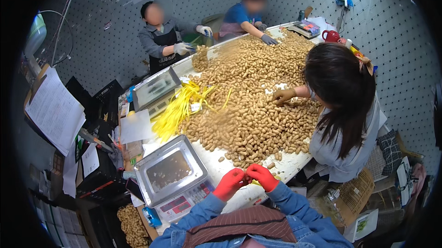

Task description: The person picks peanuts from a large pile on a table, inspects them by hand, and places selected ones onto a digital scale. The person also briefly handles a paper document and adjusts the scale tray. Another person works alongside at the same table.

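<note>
My left hand (230,183) and my right hand (263,177), both in red gloves, meet fingertip to fingertip at the near edge of the white table (214,158). Whether something small is pinched between them cannot be made out. A bit of yellow material shows beside my right hand. Just beyond my hands spreads a large heap of unshelled peanuts (255,127). To the left of my left hand stands a digital scale (179,203) with a metal tray (198,165) on it. A bundle of yellow mesh netting strips (172,116) lies across the heap's left side.
A co-worker (342,110) at the right has a gloved hand in the peanuts. Two more people (162,37) are across the table, one holding a filled net. A second scale (155,91) stands at the left, a third (304,28) at the far end. Clipboard papers (55,110) hang at left.
</note>
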Available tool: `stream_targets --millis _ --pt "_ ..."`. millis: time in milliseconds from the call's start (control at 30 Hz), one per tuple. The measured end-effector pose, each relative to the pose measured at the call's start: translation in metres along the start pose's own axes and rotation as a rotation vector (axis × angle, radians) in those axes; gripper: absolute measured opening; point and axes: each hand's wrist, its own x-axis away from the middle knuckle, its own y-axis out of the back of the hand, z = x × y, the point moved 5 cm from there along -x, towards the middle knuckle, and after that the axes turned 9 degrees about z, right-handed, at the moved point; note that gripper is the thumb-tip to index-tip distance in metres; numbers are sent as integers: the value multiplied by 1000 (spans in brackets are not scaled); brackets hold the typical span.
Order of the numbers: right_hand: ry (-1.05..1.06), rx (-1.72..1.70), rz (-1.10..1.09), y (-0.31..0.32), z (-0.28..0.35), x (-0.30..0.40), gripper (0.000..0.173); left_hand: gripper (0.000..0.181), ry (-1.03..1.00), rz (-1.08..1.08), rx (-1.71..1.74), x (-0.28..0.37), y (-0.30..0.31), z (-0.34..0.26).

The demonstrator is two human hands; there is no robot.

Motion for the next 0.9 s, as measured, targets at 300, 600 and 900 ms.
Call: stream_targets --millis 300,600,900 --pt "-13 -149 5 6 -7 2 14 24 149 -26 -108 1 1 0" --pt "134 329 -356 -11 -6 1 31 15 -274 -389 -586 6 -5 -5" --pt "152 653 -470 12 33 32 22 11 -305 -565 -849 19 28 -31"
